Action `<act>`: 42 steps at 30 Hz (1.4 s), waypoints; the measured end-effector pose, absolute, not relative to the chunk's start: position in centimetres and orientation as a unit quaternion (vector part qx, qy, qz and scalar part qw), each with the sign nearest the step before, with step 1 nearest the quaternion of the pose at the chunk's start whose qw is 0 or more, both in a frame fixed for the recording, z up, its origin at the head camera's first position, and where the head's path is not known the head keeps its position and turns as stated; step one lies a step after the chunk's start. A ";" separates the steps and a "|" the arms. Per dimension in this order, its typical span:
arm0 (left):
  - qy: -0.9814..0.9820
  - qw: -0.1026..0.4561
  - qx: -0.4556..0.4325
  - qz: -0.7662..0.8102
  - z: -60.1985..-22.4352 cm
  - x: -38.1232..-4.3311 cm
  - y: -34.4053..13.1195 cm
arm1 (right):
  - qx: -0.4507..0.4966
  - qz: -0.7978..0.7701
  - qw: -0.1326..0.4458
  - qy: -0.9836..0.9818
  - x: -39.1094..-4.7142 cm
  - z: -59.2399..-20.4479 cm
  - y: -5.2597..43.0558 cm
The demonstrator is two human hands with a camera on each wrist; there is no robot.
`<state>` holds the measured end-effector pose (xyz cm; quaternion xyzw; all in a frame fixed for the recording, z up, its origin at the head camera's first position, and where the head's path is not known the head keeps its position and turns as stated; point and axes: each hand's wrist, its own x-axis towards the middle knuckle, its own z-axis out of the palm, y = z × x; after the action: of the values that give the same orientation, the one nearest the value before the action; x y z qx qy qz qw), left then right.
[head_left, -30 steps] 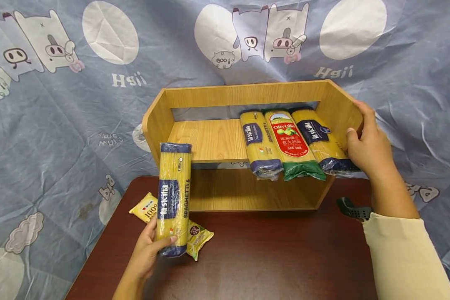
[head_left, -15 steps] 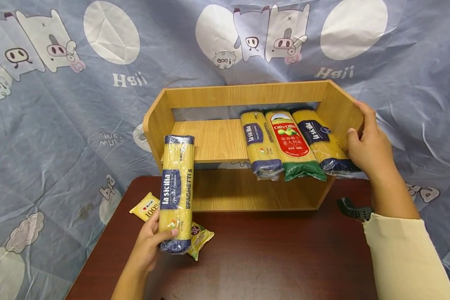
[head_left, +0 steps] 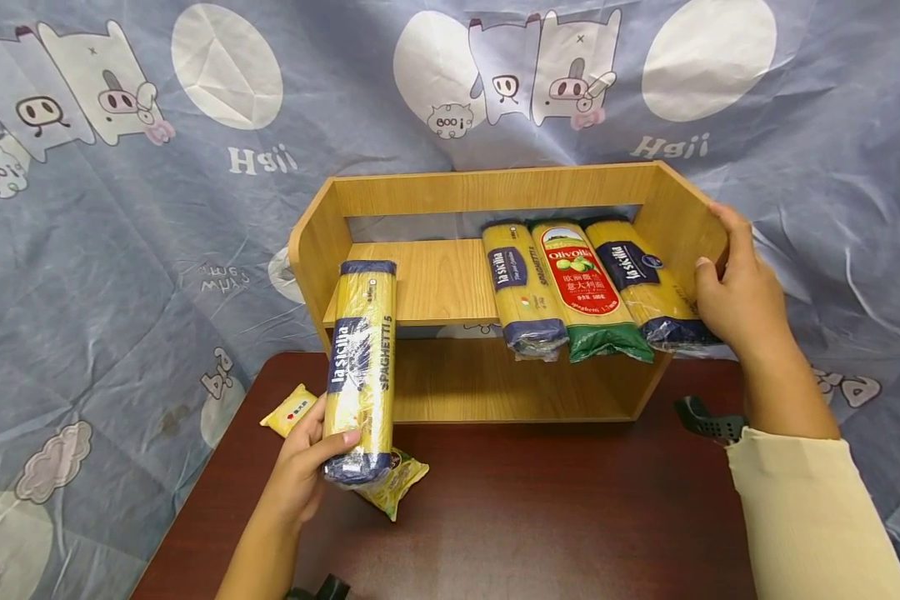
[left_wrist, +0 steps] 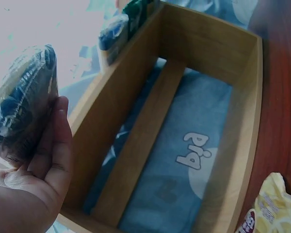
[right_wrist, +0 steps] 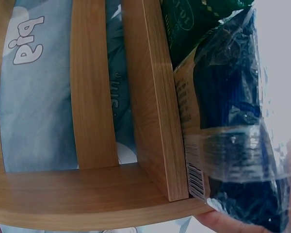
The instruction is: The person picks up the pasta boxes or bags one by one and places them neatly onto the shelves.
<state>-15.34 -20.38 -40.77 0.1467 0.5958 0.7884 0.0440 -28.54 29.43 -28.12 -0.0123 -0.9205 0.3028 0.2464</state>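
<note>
Left hand (head_left: 303,467) grasps a la sicilia Spaghetti 5 pack (head_left: 363,358) at eight o'clock in the head view; right hand (head_left: 744,292), at three o'clock, clasps the two-tier wooden shelf (head_left: 446,283)

Creased blue-grey curtain (head_left: 435,83) behind, printed with cartoon pigs (head_left: 579,77) and white discs (head_left: 708,58). Dark red-brown desk (head_left: 540,500) below; yellow packaging (head_left: 399,490) on it, partly hidden.

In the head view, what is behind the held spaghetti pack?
A wooden shelf and, lower, yellow packaging on both sides. Its middle is covered; one bag or two is unclear.
</note>
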 end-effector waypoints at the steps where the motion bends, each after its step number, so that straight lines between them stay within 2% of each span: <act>1: 0.596 0.043 0.150 0.788 -40.6 -15.4 -20.3 | -0.012 0.303 0.248 -0.920 -28.5 -28.1 29.4; 13: 0.568 0.028 0.203 0.797 -38.6 -16.3 -19.5 | -0.014 0.299 0.251 -0.920 -28.6 -28.1 29.4; 35: 0.535 0.064 0.132 0.832 -37.2 -20.4 -17.6 | -0.015 0.297 0.251 -0.921 -28.5 -28.2 29.3; 42: 0.546 0.052 0.091 0.831 -37.0 -20.2 -17.0 | -0.017 0.296 0.251 -0.922 -28.7 -28.3 29.4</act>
<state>-20.18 -17.04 -37.03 0.0906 0.5464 0.8309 0.0524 -28.68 29.42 -28.31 -0.0165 -0.9216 0.2957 0.2508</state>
